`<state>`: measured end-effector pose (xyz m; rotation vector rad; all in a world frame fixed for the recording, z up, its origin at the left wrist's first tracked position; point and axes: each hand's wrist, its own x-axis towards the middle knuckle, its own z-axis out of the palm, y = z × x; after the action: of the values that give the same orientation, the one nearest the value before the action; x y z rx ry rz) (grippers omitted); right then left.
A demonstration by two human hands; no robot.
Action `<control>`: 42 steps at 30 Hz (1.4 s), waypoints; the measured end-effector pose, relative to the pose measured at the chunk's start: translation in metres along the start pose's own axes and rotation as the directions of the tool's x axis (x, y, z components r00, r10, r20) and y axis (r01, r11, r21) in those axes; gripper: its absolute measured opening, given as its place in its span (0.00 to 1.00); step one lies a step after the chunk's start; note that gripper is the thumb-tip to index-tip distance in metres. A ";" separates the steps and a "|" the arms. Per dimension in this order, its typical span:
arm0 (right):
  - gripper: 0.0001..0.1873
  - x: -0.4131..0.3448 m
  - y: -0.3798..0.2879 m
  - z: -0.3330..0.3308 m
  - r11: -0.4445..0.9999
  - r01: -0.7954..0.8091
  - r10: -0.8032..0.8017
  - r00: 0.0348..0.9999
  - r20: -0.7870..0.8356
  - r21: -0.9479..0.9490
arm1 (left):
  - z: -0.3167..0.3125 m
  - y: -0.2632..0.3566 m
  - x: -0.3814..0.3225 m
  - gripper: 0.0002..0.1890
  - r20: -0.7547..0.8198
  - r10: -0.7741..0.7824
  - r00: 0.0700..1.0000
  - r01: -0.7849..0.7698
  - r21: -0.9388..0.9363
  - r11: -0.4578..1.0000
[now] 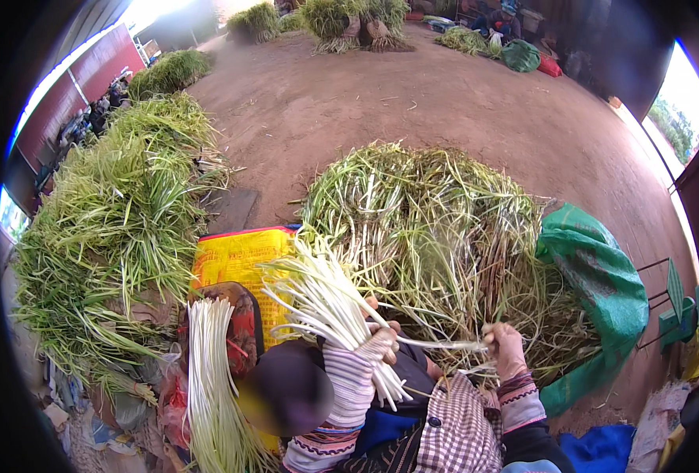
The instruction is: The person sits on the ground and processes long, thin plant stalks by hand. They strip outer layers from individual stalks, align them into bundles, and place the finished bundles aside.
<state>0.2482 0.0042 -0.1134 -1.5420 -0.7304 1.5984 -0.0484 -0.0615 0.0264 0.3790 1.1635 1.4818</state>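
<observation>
My left hand point(382, 344), in a striped knitted sleeve, grips a bunch of peeled white stalks point(326, 295) that look like a leafy allium. The bunch slants up and left, its white ends poking out below the fist. My right hand point(504, 349) pinches one end of a single pale stalk point(444, 344), which stretches across to my left hand. Just beyond both hands lies a large heap of unpeeled stalks point(420, 230) with green leaves and brownish outer skins. A neat pile of clean white stalks point(210, 366) rests to my left, over a dark red-patterned pad point(246, 325).
A yellow printed sack point(237, 257) lies under the pad. Green stalks pile high point(131, 224) along the left. At the right are a green woven sack point(603, 284) and a green folding stool point(674, 290). Another person point(503, 23) sits far back among more stalks. A dark round shape point(290, 387) blocks some view.
</observation>
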 end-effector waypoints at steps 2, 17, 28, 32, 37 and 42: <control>0.15 -0.001 -0.009 -0.003 0.665 -0.087 0.029 0.995 -0.091 -0.742 | 0.003 -0.002 0.001 0.29 0.015 -0.002 1.000 0.001 0.068 0.998; 0.10 -0.098 -0.130 0.190 0.636 0.691 -0.438 0.690 0.577 -0.343 | 0.013 0.004 -0.012 0.17 0.022 0.127 0.992 -0.129 0.179 0.975; 0.08 -0.086 -0.092 0.175 0.934 0.274 -0.356 0.776 0.521 0.231 | 0.004 -0.003 -0.008 0.28 0.077 0.037 0.996 -0.045 0.096 0.994; 0.11 -0.080 -0.073 0.169 0.861 0.171 -0.405 0.800 0.442 0.479 | 0.002 -0.007 -0.004 0.30 0.076 0.091 0.993 -0.099 0.103 0.990; 0.29 -0.049 -0.083 0.144 0.682 -0.005 -0.305 0.907 0.291 0.731 | 0.006 0.007 -0.009 0.30 -0.011 -0.080 0.997 0.080 -0.007 0.997; 0.34 -0.084 -0.061 0.102 0.962 0.271 -0.209 0.787 0.580 -0.022 | 0.009 0.020 -0.020 0.29 -0.054 -0.043 0.998 0.042 -0.025 0.999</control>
<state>0.1520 -0.0225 -0.0069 -0.9618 -1.3042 1.8598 -0.0466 -0.0724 0.0537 0.2970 1.1889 1.4761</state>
